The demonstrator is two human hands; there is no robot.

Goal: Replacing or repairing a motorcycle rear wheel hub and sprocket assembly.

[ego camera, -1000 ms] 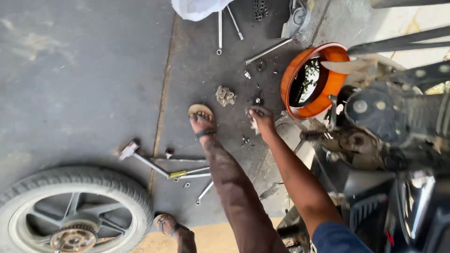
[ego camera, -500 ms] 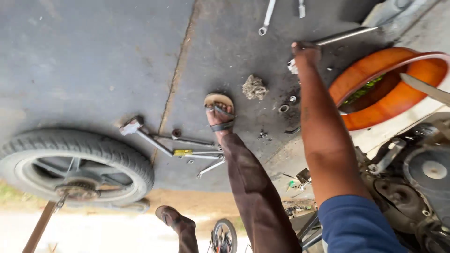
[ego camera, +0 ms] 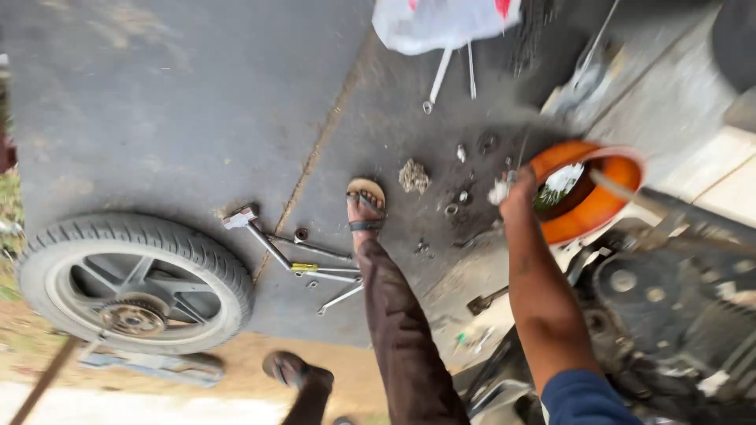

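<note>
Arm outstretched, right hand (ego camera: 516, 193) pinches white rag (ego camera: 498, 191) beside orange basin (ego camera: 598, 206).

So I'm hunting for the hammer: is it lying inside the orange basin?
No, the hammer lies on the dark floor beside the wheel, far from the orange basin.

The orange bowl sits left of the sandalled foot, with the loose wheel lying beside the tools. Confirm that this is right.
Not quite: in the head view the orange bowl sits right of the sandalled foot, not left. The loose wheel does lie beside the tools.
</note>
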